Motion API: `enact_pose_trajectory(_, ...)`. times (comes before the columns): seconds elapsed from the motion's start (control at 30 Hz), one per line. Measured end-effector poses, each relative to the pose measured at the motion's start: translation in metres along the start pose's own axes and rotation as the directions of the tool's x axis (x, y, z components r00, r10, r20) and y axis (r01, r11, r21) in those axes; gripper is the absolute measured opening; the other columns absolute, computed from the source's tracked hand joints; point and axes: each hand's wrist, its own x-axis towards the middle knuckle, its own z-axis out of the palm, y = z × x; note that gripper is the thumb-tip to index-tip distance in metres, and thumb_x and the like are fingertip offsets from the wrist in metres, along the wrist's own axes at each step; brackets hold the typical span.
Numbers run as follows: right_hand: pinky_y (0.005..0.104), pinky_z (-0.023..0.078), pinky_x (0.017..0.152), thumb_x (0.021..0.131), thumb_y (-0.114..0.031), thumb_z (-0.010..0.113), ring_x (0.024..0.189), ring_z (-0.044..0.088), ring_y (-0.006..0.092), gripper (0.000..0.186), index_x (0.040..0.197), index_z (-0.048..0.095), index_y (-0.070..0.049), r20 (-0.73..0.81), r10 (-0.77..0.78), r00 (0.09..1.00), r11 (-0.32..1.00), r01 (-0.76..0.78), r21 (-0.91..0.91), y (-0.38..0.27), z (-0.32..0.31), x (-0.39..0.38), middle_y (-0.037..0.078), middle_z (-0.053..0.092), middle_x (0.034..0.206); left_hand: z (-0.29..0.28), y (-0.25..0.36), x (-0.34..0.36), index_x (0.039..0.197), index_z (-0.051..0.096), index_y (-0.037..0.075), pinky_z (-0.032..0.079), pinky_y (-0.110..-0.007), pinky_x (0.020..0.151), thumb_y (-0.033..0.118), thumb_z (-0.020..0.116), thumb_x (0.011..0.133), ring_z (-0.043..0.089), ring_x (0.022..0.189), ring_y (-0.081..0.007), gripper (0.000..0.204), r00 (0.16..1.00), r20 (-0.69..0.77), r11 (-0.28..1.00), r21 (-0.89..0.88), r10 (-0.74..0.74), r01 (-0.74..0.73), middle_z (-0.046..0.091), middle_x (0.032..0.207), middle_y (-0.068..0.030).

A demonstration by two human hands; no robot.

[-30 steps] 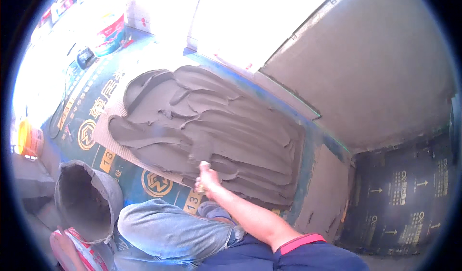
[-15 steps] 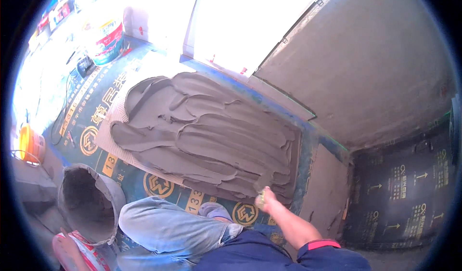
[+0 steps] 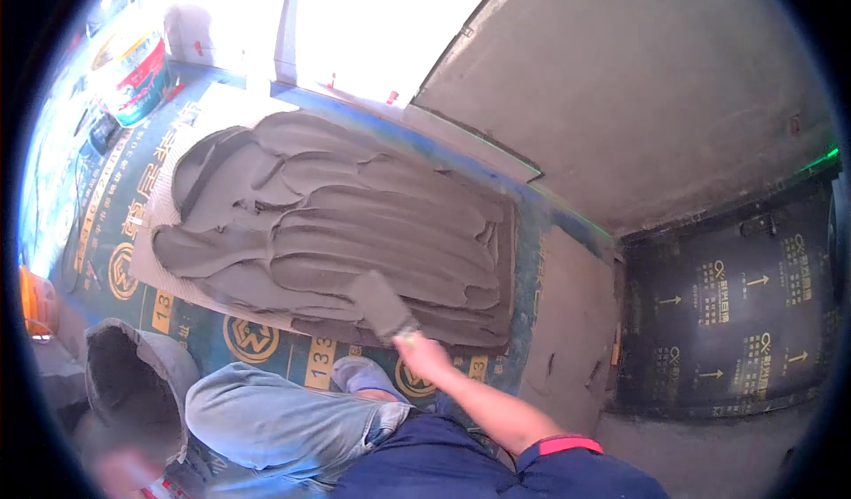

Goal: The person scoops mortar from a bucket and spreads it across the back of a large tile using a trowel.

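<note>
My right hand (image 3: pixel 423 357) is closed around the handle of a trowel (image 3: pixel 383 304), whose flat rectangular blade is coated grey. The blade lies over the near edge of a thick, ridged layer of wet grey mortar (image 3: pixel 372 233). That mortar covers most of a large tile (image 3: pixel 160 268), leaving a pale ribbed strip bare along its left side. At the lower left my left hand (image 3: pixel 124 468) is a blur beside the mouth of a mortar-crusted bucket (image 3: pixel 137 379). I cannot make out its fingers.
Printed protective sheeting (image 3: pixel 199 326) covers the floor. A colourful paint bucket (image 3: pixel 133 74) stands at the far left, an orange bucket (image 3: pixel 37 300) nearer. A grey wall panel (image 3: pixel 638 82) rises behind the tile. Black printed sheeting (image 3: pixel 718 322) lies to the right. My shoe (image 3: pixel 365 375) is close to the tile.
My right hand has moved left along the tile's near edge, and the trowel blade now shows broadly. My left hand has blurred near the bucket. The whole view has shifted.
</note>
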Motion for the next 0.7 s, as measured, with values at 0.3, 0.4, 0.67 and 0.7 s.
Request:
enact_pose_trajectory(0.3,0.0323,0.042,0.038,0.092,-0.054,0.046,0.045,0.048,0.0166,0.044,0.076,0.045,-0.013,0.43,0.56,0.708,-0.13,-0.437,0.89,0.178,-0.018,0.024,0.002,0.042,0.055,-0.015,0.005,-0.001,0.096,0.061,-0.009,0.043,-0.047,0.086,0.055,0.034,0.095,0.057,0.097,-0.0427,0.069,0.998,0.05,0.999,0.018,0.029,-0.03,0.06,0.103,-0.0284)
enact_pose_trajectory(0.4,0.0315,0.04,0.039,0.091,-0.058,0.042,0.045,0.046,0.0188,0.046,0.08,0.041,-0.013,0.575,0.269,0.773,-0.448,-0.428,0.785,0.115,0.019,0.036,0.004,0.041,0.056,-0.014,0.005,0.002,0.095,0.061,-0.009,0.043,-0.048,0.086,0.055,0.034,0.095,0.057,0.097,-0.0427,0.069,0.998,0.058,1.0,0.008,0.028,-0.029,0.061,0.103,-0.0284)
enact_pose_trajectory(0.67,0.0351,0.048,0.044,0.091,-0.054,0.048,0.05,0.052,0.0189,0.045,0.104,0.044,-0.011,0.59,-0.038,0.807,0.074,-0.586,0.807,-0.208,0.07,-0.025,0.006,0.048,0.067,-0.009,-0.003,0.002,0.095,0.062,-0.009,0.043,-0.048,0.085,0.054,0.034,0.095,0.057,0.097,-0.0427,0.069,0.998,0.056,1.0,-0.024,-0.008,0.009,0.061,0.102,-0.0284)
enact_pose_trajectory(0.7,0.0344,0.048,0.043,0.092,-0.051,0.049,0.051,0.051,0.0178,0.042,0.105,0.044,-0.011,0.573,-0.062,0.817,0.21,-0.551,0.808,-0.218,0.067,-0.029,0.004,0.047,0.067,-0.008,-0.003,0.002,0.095,0.062,-0.009,0.043,-0.048,0.085,0.054,0.034,0.095,0.057,0.097,-0.0427,0.069,0.998,0.056,1.0,-0.022,-0.007,0.008,0.061,0.102,-0.0283)
